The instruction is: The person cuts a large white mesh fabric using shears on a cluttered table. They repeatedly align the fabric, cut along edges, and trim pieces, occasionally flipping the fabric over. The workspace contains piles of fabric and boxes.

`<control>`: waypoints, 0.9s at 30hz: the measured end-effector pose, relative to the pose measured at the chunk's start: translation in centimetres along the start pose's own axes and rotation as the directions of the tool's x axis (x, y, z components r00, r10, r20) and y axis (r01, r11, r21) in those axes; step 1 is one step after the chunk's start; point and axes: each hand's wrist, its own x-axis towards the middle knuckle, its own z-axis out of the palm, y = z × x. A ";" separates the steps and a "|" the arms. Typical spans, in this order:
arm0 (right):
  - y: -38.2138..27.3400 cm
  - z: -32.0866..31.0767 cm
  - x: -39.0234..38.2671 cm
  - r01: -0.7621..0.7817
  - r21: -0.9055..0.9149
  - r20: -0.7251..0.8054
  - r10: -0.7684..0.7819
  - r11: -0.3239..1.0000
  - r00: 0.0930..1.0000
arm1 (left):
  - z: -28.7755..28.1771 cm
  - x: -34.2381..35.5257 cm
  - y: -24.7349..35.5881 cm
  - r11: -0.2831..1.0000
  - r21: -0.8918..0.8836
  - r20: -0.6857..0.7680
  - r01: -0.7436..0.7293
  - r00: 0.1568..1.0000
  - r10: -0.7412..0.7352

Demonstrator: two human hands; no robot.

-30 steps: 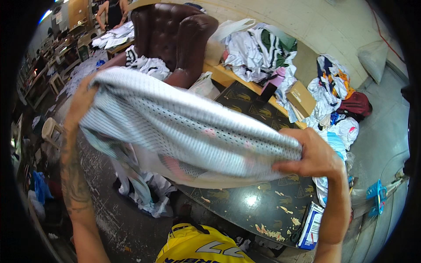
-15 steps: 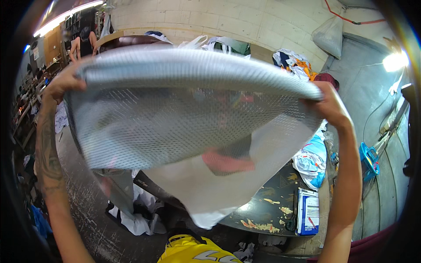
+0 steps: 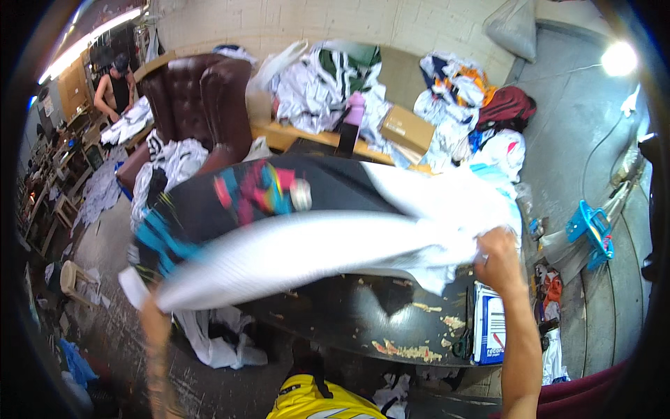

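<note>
Black-and-white cloth [image 3: 314, 237] observed raised over the dark surface [image 3: 335, 314], partly opened out, not lying flat; right hand [image 3: 499, 258] grips its edge at three o'clock, blurred left hand [image 3: 153, 311] holds eight o'clock.

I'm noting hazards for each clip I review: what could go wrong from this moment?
The fabric, motion-blurred between the left hand and right hand, might brush the purple-topped bottle beyond it and tip it over. Its lower folds could snag on the peeling patches of the dark table. The blue-and-white book lies near the table's edge, so a low sweep might push it off.
</note>
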 end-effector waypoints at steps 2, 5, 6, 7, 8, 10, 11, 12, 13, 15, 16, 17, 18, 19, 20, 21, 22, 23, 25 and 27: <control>-1.5 7.0 -6.3 -0.027 0.258 0.186 -0.022 0.966 0.982 | 7.3 -10.1 -2.9 0.989 0.126 0.621 0.080 0.771 -0.142; -4.6 13.3 -12.1 -0.299 0.242 0.626 0.087 0.923 0.775 | 13.2 -14.6 -0.8 0.953 0.236 0.858 0.192 0.419 -0.297; -6.0 15.0 -12.8 -0.278 0.307 0.586 0.049 0.910 0.809 | 14.4 -13.3 1.9 0.975 0.077 0.698 0.208 0.687 -0.202; -7.9 16.5 -13.5 -0.215 0.368 0.499 0.003 0.905 0.867 | 15.6 -11.2 5.3 0.982 -0.083 0.504 0.171 0.857 -0.107; -10.1 18.2 -14.0 -0.319 0.496 0.535 0.005 0.807 0.845 | 17.1 -7.7 8.7 0.975 -0.223 0.332 -0.004 0.940 0.080; -14.0 21.4 -14.8 -0.286 0.662 0.444 -0.055 0.693 0.894 | 20.3 -0.1 14.2 0.960 -0.120 0.176 -0.252 0.946 0.271; -14.8 21.8 -16.3 -0.347 0.571 0.479 0.042 0.744 0.877 | 21.7 3.3 15.4 0.935 0.046 0.193 -0.350 0.922 0.336; -15.2 22.1 -17.4 -0.371 0.497 0.490 0.099 0.785 0.866 | 22.7 6.1 15.7 0.964 0.108 0.196 -0.242 0.956 0.218; -15.7 21.9 -18.7 -0.450 0.395 0.576 0.165 0.801 0.800 | 23.2 8.8 14.9 0.966 0.190 0.257 -0.177 0.958 0.125; -16.7 21.0 -20.6 -0.844 0.138 0.635 0.608 0.518 0.477 | 23.4 11.9 12.8 0.972 0.205 0.178 0.114 0.972 -0.151; -17.9 20.4 -21.2 -0.849 0.055 0.671 0.611 0.525 0.421 | 23.8 13.1 12.3 0.904 0.215 0.145 0.371 0.903 -0.405; -18.8 19.8 -21.3 -0.725 0.156 0.687 0.453 0.671 0.567 | 24.9 14.5 12.6 0.881 0.315 0.049 0.354 0.920 -0.388; -20.5 19.5 -20.9 -0.570 0.201 0.704 0.287 0.797 0.650 | 26.2 16.3 13.4 0.963 0.257 0.056 0.084 0.993 -0.101; -22.7 19.9 -19.8 -0.557 0.379 0.737 0.123 0.739 0.664 | 28.1 18.4 14.8 0.961 0.213 0.120 -0.176 0.981 0.153; -24.8 20.6 -18.6 -0.451 0.578 0.606 0.013 0.680 0.795 | 30.5 20.9 16.5 0.949 0.176 0.209 -0.263 0.952 0.225; -26.2 21.4 -17.7 -0.372 0.605 0.621 -0.125 0.704 0.774 | 33.2 23.5 18.5 0.900 0.127 0.272 -0.417 0.887 0.373; -27.1 21.5 -17.1 -0.364 0.563 0.642 -0.115 0.742 0.758 | 35.5 25.9 20.1 0.924 0.174 0.350 -0.341 0.898 0.266; -27.5 21.9 -16.5 -0.392 0.507 0.706 -0.110 0.768 0.699 | 37.8 28.3 21.6 0.917 0.209 0.376 -0.339 0.894 0.245; -25.9 23.0 -15.3 -0.399 0.386 0.807 -0.094 0.832 0.584 | 42.2 31.7 24.7 0.883 0.308 0.416 -0.353 0.885 0.209; -21.6 24.6 -14.0 -0.416 0.298 0.758 0.052 0.859 0.650 | 46.0 33.7 28.9 0.845 0.348 0.469 -0.407 0.856 0.219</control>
